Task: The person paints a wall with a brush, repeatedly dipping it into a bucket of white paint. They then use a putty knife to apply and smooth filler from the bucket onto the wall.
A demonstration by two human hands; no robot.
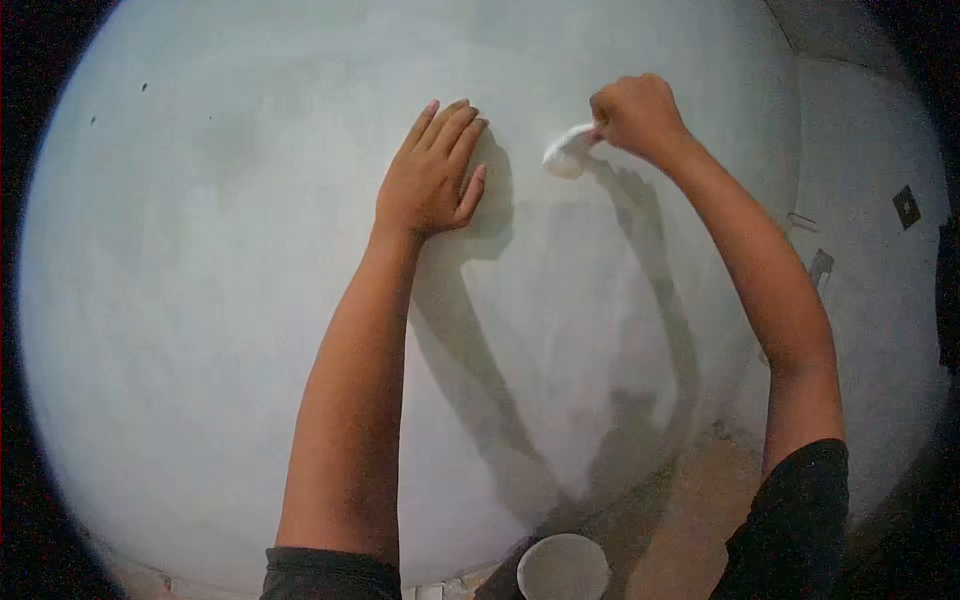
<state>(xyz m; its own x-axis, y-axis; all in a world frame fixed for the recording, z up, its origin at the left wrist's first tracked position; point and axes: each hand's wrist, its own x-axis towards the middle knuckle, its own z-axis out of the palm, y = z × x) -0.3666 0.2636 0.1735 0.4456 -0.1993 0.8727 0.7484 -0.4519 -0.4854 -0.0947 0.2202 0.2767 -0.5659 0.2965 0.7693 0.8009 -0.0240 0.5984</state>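
My left hand [430, 175] lies flat on the pale wall [250, 300], fingers stretched upward and thumb out to the side, with nothing in it. To its right and a little higher, my right hand [640, 115] is closed in a fist around a small white thing [569, 153]. That thing is held against the wall or just off it, its rounded end pointing down and left; whether it is a cloth or a brush I cannot make out. The fingers hide its upper end. Shadows of both arms fall on the wall.
A white bucket [563, 567] stands on the brown floor [700, 500] below. The side wall on the right has a dark square fitting [906, 208] and a grey patch [821, 265]. Small dark marks [144, 87] dot the upper left of the wall.
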